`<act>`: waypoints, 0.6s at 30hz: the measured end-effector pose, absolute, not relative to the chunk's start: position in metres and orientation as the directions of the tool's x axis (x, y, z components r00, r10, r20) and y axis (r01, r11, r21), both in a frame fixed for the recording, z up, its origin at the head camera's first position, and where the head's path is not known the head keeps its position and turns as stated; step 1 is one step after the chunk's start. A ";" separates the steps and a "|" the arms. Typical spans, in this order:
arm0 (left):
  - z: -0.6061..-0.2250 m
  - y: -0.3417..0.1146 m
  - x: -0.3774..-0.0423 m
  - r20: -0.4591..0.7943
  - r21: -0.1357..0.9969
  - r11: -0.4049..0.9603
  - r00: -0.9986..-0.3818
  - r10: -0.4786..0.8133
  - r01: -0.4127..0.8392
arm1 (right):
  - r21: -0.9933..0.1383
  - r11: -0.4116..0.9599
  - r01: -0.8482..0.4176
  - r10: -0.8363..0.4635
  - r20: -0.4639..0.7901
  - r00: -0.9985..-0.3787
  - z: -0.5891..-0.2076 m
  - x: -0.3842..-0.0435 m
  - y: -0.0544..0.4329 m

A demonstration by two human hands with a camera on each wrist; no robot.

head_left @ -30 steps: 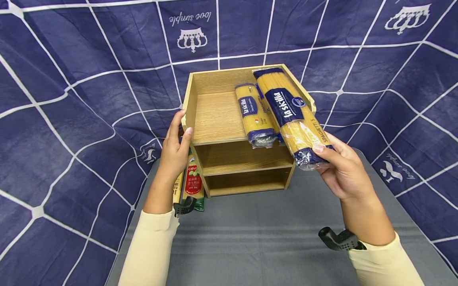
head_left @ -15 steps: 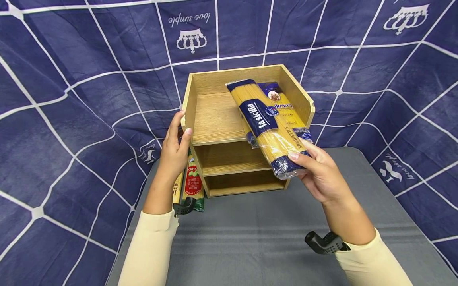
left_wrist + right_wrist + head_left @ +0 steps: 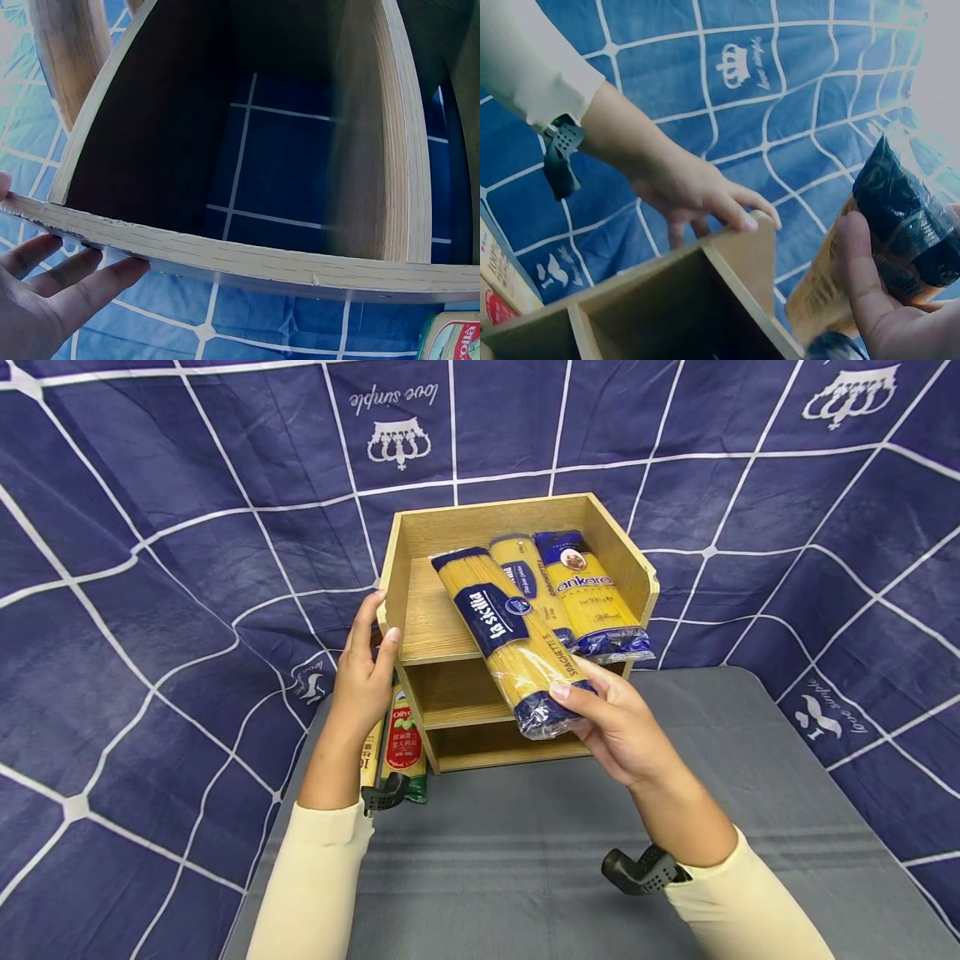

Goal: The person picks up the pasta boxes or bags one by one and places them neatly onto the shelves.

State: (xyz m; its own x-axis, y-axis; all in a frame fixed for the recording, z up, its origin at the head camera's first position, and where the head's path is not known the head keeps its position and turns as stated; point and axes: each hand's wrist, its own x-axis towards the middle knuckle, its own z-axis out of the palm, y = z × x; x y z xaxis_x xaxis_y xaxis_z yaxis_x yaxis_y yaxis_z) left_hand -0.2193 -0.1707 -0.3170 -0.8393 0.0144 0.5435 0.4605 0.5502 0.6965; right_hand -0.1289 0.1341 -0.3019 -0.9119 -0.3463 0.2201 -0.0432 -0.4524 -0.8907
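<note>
My right hand [image 3: 622, 727] pinches the lower end of a la sicilia spaghetti pack [image 3: 498, 631], thumb on top. The pack is held tilted over the top tier of a small wooden shelf [image 3: 427, 593]. Its lower end sticks out past the front edge. Behind it, partly hidden, a second spaghetti pack [image 3: 525, 568] lies on the top tier, with an ankara pasta pack [image 3: 588, 589] to its right. My left hand [image 3: 366, 668] holds the shelf's left side panel. In the left wrist view, the panel edge [image 3: 225, 251] runs between the thumb and the fingers [image 3: 97, 289].
Two more pasta packs, one with a red Olivo label [image 3: 405, 739], stand at the shelf's left side, partly behind my left arm. Two lower compartments [image 3: 450, 693] open to the front. Grey cloth [image 3: 510, 852] covers the table; a blue checked curtain [image 3: 247, 460] surrounds it.
My right hand has carried the spaghetti pack leftward, from above the right side of the top tier to its middle, uncovering the ankara pack. The left hand stays on the panel.
</note>
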 end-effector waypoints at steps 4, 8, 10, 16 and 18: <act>-0.317 -0.171 -0.219 0.533 0.703 0.549 -0.846 0.015 0.452 | -0.909 -0.416 -0.032 -0.344 0.190 -0.920 -0.305 -0.129 0.121; -0.317 -0.170 -0.218 0.532 0.705 0.546 -0.847 0.016 0.453 | -0.919 -0.394 -0.029 -0.331 0.171 -0.928 -0.308 -0.128 0.111; -0.317 -0.170 -0.218 0.532 0.703 0.547 -0.847 0.018 0.454 | -0.924 -0.380 -0.033 -0.317 0.164 -0.934 -0.309 -0.127 0.105; -0.318 -0.171 -0.219 0.534 0.697 0.557 -0.845 0.019 0.452 | -0.932 -0.361 -0.040 -0.281 0.150 -0.948 -0.314 -0.130 0.089; -0.318 -0.171 -0.220 0.535 0.696 0.557 -0.845 0.018 0.453 | -0.926 -0.375 -0.033 -0.282 0.148 -0.948 -0.316 -0.132 0.084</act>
State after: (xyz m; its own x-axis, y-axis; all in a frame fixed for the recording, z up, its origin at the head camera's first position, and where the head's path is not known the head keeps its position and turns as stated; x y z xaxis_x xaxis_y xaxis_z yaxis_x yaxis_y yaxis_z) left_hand -0.2196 -0.1709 -0.3176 -0.8449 0.0184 0.5347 0.4528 0.5569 0.6963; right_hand -0.1324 0.0840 -0.3159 -0.9481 -0.2816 0.1479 -0.0332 -0.3749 -0.9265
